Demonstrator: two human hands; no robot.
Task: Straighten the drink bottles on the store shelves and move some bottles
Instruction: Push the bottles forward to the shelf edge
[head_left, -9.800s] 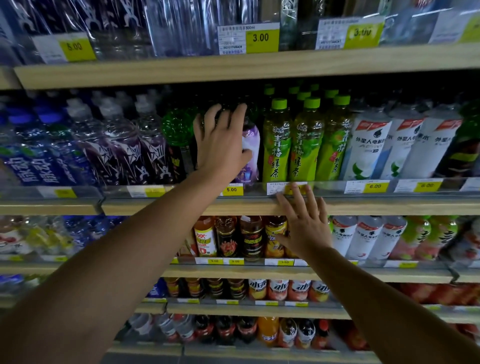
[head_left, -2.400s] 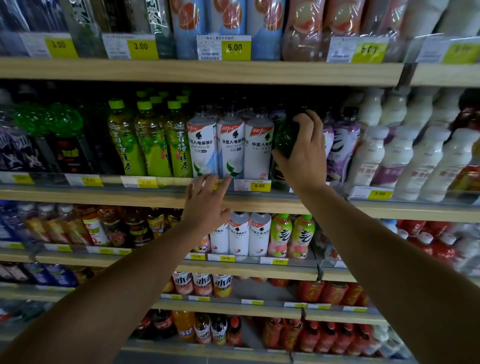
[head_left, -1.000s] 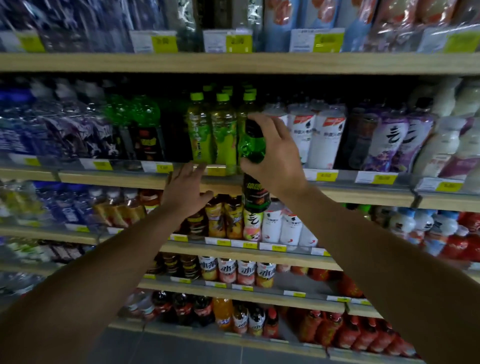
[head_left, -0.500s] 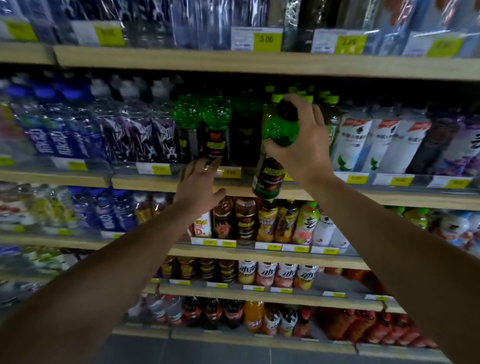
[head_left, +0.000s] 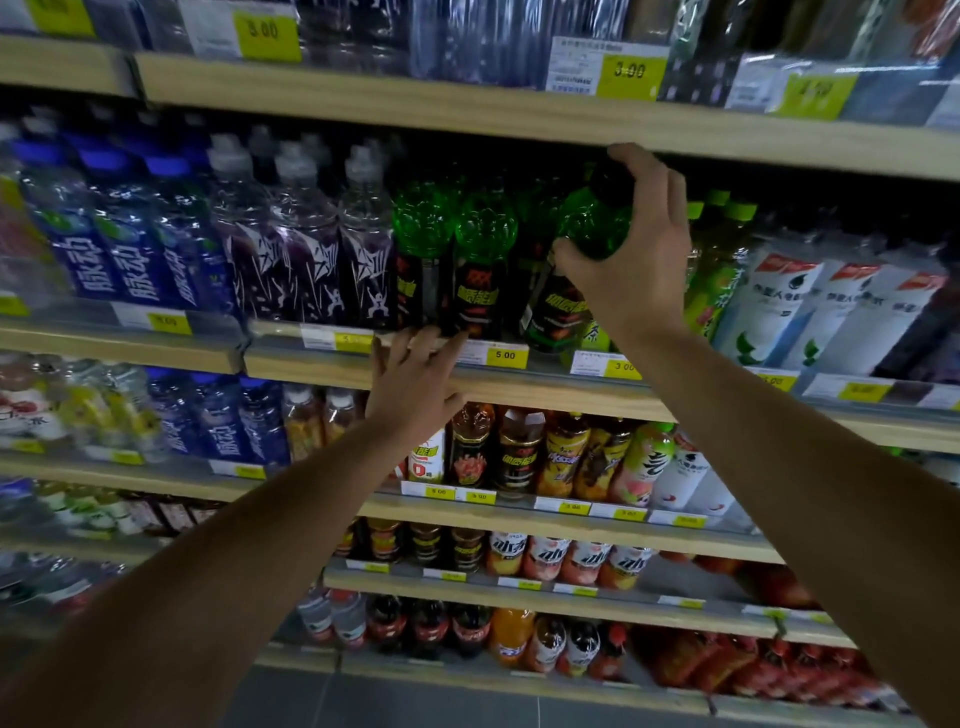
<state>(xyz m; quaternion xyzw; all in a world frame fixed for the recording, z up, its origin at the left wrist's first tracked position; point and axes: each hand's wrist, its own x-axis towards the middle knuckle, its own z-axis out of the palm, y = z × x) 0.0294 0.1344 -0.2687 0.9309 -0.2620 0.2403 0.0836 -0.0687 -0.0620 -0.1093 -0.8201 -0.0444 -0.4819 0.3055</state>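
Left hand (head_left: 415, 387): arm reaching up, fingers straight and spread, tips resting on shelf edge (head_left: 519, 382) by price tags, gripping nothing

Two green bottles (head_left: 454, 260) upright on that shelf, side by side; three purple-label bottles just left of them

Right hand (head_left: 631, 244): arm raised, fingers curled round top of third green bottle (head_left: 571, 280), thumb on its shoulder; bottle tilted, base over shelf front, just right of other two
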